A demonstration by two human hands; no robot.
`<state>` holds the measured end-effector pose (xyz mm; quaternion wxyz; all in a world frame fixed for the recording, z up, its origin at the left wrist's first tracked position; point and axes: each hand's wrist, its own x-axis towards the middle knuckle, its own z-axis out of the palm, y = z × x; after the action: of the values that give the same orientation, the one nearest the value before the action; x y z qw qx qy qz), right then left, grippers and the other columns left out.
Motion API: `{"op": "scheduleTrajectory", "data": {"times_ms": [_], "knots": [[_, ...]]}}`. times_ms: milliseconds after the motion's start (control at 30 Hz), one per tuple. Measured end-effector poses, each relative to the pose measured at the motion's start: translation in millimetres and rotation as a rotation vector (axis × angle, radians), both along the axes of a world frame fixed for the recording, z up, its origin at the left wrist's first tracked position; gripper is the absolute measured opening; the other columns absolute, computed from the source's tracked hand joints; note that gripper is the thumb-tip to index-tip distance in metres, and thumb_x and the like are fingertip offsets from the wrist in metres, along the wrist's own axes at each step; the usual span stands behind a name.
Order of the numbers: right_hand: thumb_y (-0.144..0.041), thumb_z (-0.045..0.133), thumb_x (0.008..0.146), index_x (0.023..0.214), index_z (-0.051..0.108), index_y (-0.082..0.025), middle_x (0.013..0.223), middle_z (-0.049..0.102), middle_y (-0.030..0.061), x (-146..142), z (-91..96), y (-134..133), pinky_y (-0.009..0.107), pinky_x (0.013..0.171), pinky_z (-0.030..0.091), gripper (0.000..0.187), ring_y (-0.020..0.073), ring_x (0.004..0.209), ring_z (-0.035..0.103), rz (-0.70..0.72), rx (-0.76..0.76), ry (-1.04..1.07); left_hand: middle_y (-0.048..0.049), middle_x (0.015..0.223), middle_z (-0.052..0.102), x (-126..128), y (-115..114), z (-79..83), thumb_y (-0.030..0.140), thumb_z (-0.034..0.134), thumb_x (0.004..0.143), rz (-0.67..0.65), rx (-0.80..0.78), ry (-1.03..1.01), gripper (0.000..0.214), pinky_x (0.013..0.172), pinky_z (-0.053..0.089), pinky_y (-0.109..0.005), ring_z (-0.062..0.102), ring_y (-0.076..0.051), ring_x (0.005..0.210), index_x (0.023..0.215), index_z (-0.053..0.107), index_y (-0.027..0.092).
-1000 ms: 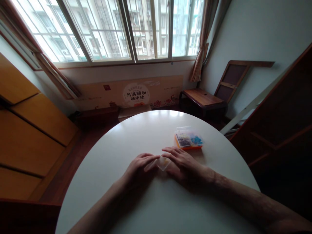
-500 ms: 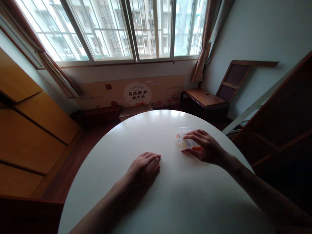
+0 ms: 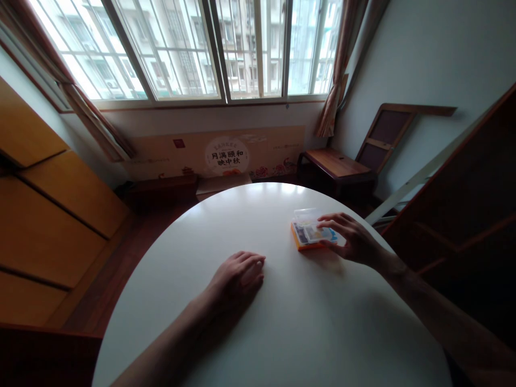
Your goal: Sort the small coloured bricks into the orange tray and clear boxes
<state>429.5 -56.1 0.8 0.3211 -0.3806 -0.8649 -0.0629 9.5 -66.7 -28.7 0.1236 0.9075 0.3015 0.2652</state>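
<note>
An orange box (image 3: 308,247) with a raised clear lid (image 3: 305,213) sits on the white round table (image 3: 282,322). Lying in it is a see-through, flat rectangular piece (image 3: 312,233), with dark, yellow and blue parts around or under it. My right hand (image 3: 349,236) reaches over the box's right side, fingers stretched and thumb apart; the fingertips are at the clear piece, and the grip looks loose. My left hand (image 3: 239,271) rests on the tabletop left of the box, loosely bent, with a gap between thumb and fingers and nothing visible in it.
A wooden chair (image 3: 338,164) stands beyond the table on the right. Along the wall under the window is a printed cardboard panel (image 3: 161,150), with a cardboard box (image 3: 223,184) before it. Orange-brown cabinets (image 3: 60,215) line the left side.
My right hand has drawn back to the right and loosened from the clear piece, which now lies over the orange box. More of the box shows. My left hand has stayed put.
</note>
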Motion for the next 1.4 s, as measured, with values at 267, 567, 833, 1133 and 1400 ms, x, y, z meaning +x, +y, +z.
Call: {"op": "scheduleTrajectory", "data": {"times_ms": [267,567,833,1133,1400], "knots": [[-0.035,0.076,0.100,0.146,0.062,-0.027,0.140,0.072,0.0130,-2.8,-0.3,1.7,0.059,0.107,0.060,0.048,0.0361,0.125,0.071,0.005,-0.010,0.010,-0.0099,0.128,0.079,-1.2,0.6,-3.3,0.034,0.069,0.104,0.009,-0.013,0.006,0.033,0.099,0.063,-0.040,0.074,-0.026,0.113,0.136,0.069,0.025],[-0.055,0.073,0.102,0.172,0.036,-0.030,0.175,0.043,0.0145,-7.2,7.4,17.1,0.065,0.127,0.046,0.083,0.0408,0.158,0.048,-0.031,-0.106,-0.056,-0.0100,0.129,0.079,-1.4,1.0,-4.8,0.035,0.068,0.104,0.010,-0.016,0.017,0.033,0.100,0.062,-0.041,0.074,-0.026,0.114,0.136,0.069,0.026],[-0.053,0.081,0.096,0.162,0.051,-0.029,0.158,0.061,0.0154,-15.1,10.8,32.4,0.061,0.120,0.055,0.076,0.0386,0.143,0.061,0.019,-0.181,-0.070,-0.0099,0.130,0.078,-3.7,1.8,-5.4,0.034,0.069,0.104,0.011,-0.026,0.026,0.035,0.100,0.062,-0.042,0.074,-0.026,0.116,0.138,0.068,0.027],[-0.051,0.083,0.095,0.160,0.054,-0.030,0.158,0.062,0.0143,-17.2,13.2,25.1,0.060,0.121,0.054,0.074,0.0378,0.143,0.061,0.029,-0.168,-0.052,-0.0103,0.131,0.078,-4.2,1.9,-5.8,0.034,0.068,0.104,0.007,-0.031,0.022,0.035,0.101,0.062,-0.042,0.073,-0.027,0.116,0.138,0.068,0.027],[-0.054,0.084,0.094,0.158,0.057,-0.029,0.156,0.065,0.0143,-10.9,15.3,15.2,0.061,0.115,0.057,0.074,0.0383,0.138,0.067,0.076,-0.056,-0.113,-0.0109,0.130,0.078,-3.2,0.9,-2.8,0.034,0.068,0.103,0.005,-0.016,0.021,0.035,0.100,0.063,-0.043,0.074,-0.027,0.114,0.137,0.068,0.026]]}}
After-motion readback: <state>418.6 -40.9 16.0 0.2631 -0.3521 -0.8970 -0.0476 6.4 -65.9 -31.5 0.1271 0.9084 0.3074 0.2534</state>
